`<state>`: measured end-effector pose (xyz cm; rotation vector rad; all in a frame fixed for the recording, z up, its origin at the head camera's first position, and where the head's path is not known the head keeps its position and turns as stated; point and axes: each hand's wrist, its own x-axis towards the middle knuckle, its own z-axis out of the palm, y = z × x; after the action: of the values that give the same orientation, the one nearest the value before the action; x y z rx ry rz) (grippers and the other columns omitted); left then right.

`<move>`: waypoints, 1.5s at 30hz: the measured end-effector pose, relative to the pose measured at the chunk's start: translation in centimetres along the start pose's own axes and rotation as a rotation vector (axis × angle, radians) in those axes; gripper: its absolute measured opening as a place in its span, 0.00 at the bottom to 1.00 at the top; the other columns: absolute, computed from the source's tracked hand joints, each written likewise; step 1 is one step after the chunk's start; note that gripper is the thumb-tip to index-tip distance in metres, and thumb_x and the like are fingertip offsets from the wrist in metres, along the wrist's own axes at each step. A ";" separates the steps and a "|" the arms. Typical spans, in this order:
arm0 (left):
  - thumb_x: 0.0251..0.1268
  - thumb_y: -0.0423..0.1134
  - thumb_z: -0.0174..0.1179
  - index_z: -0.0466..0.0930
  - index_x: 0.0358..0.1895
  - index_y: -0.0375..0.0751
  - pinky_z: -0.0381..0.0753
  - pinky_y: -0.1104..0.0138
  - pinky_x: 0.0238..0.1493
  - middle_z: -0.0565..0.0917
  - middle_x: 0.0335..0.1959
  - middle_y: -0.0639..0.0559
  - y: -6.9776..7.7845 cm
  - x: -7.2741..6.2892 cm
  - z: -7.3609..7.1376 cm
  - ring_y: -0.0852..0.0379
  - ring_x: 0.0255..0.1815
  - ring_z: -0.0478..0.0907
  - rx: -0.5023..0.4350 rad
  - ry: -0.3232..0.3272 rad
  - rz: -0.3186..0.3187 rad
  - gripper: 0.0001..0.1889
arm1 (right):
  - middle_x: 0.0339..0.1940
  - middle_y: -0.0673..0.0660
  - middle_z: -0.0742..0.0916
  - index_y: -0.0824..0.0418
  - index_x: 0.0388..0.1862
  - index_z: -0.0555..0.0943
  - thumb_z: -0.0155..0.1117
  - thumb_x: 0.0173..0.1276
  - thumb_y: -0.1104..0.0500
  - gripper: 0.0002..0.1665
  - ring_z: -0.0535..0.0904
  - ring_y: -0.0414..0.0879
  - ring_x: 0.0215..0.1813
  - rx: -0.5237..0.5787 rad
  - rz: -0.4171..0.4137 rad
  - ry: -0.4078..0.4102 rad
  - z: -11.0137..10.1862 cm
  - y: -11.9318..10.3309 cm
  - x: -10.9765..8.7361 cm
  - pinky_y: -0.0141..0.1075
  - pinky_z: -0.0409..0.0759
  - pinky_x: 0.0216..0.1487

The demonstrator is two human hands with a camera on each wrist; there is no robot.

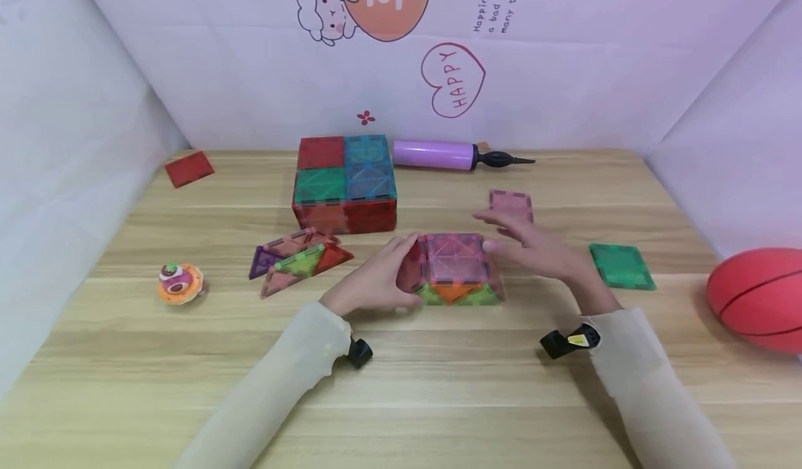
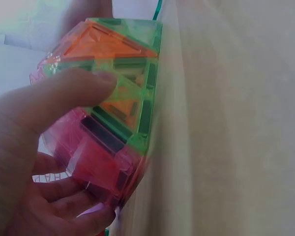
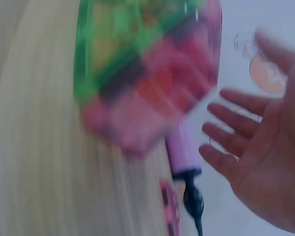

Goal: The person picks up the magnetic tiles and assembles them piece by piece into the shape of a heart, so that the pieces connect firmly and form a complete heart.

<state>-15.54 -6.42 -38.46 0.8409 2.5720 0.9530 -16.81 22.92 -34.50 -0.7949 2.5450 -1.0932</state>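
A small structure of magnetic tiles (image 1: 456, 260), with a pink square on top and green and orange triangles along the front, stands on the table. At its left side my left hand (image 1: 376, 277) holds it. In the left wrist view the thumb (image 2: 83, 87) lies over the green and orange front, and the other fingers (image 2: 64, 189) curl along the pink side. My right hand (image 1: 532, 246) hovers at the structure's right with fingers spread. The right wrist view shows that palm (image 3: 270, 162) apart from the tiles and holding nothing.
Behind stands a larger tile box (image 1: 344, 184), with a purple pump (image 1: 435, 155) beside it. Loose triangle tiles (image 1: 301, 260) and a toy cupcake (image 1: 179, 283) lie left. A pink tile (image 1: 510, 204), a green tile (image 1: 622, 266) and a red ball (image 1: 761, 298) are right. A red tile (image 1: 189, 169) lies back left.
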 end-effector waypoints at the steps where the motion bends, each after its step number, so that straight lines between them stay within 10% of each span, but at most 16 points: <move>1: 0.48 0.48 0.72 0.46 0.76 0.42 0.71 0.56 0.62 0.62 0.69 0.45 0.0 0.1 -0.1 0.50 0.64 0.66 0.001 0.005 0.001 0.55 | 0.75 0.62 0.60 0.57 0.75 0.57 0.61 0.68 0.51 0.40 0.53 0.64 0.75 0.006 -0.017 -0.023 0.3 -0.7 0.2 0.63 0.56 0.68; 6: 0.45 0.46 0.74 0.50 0.75 0.38 0.69 0.54 0.64 0.65 0.68 0.41 -0.2 0.7 -0.8 0.47 0.65 0.66 -0.031 0.024 0.030 0.54 | 0.73 0.60 0.63 0.56 0.74 0.56 0.79 0.48 0.50 0.58 0.58 0.57 0.72 -0.080 -0.096 -0.069 1.7 -2.5 1.1 0.60 0.62 0.66; 12: 0.50 0.45 0.71 0.51 0.75 0.43 0.73 0.56 0.60 0.67 0.67 0.44 -0.3 1.0 -1.7 0.47 0.63 0.70 -0.163 -0.003 0.016 0.50 | 0.67 0.62 0.70 0.59 0.71 0.62 0.77 0.52 0.52 0.51 0.69 0.54 0.62 -0.124 -0.095 -0.021 1.8 -2.7 1.8 0.53 0.71 0.58; 20: 0.61 0.40 0.63 0.63 0.70 0.42 0.70 0.56 0.64 0.72 0.64 0.44 -0.8 1.9 -1.6 0.48 0.63 0.71 -0.487 0.067 -0.013 0.33 | 0.66 0.62 0.73 0.60 0.70 0.65 0.71 0.58 0.53 0.42 0.70 0.54 0.62 0.133 0.157 -0.059 0.0 -2.7 2.4 0.48 0.71 0.61; 27: 0.68 0.47 0.56 0.68 0.66 0.40 0.73 0.56 0.62 0.74 0.63 0.43 -0.3 2.8 -0.1 0.47 0.63 0.72 -0.530 0.191 -0.106 0.26 | 0.66 0.64 0.71 0.65 0.71 0.60 0.60 0.66 0.52 0.39 0.72 0.50 0.58 0.423 0.392 -0.104 -0.7 -1.7 2.4 0.43 0.77 0.53; 35: 0.72 0.45 0.49 0.52 0.71 0.29 0.66 0.53 0.67 0.65 0.68 0.33 1.6 3.0 1.3 0.41 0.68 0.66 -0.557 0.322 -0.246 0.33 | 0.40 0.48 0.83 0.58 0.54 0.66 0.56 0.68 0.39 0.28 0.80 0.42 0.43 0.801 0.600 -0.019 -0.6 1.0 1.8 0.44 0.80 0.50; 45: 0.76 0.40 0.41 0.53 0.71 0.29 0.71 0.51 0.63 0.66 0.67 0.33 4.9 3.4 2.1 0.40 0.66 0.67 -0.943 0.259 -0.148 0.27 | 0.51 0.53 0.70 0.52 0.52 0.68 0.62 0.64 0.39 0.27 0.72 0.46 0.52 1.029 0.606 0.203 1.3 2.3 3.4 0.46 0.78 0.53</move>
<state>-15.28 -0.30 -36.91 0.2571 1.9117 2.0468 -19.89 21.47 -37.14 0.3333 1.6996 -1.9531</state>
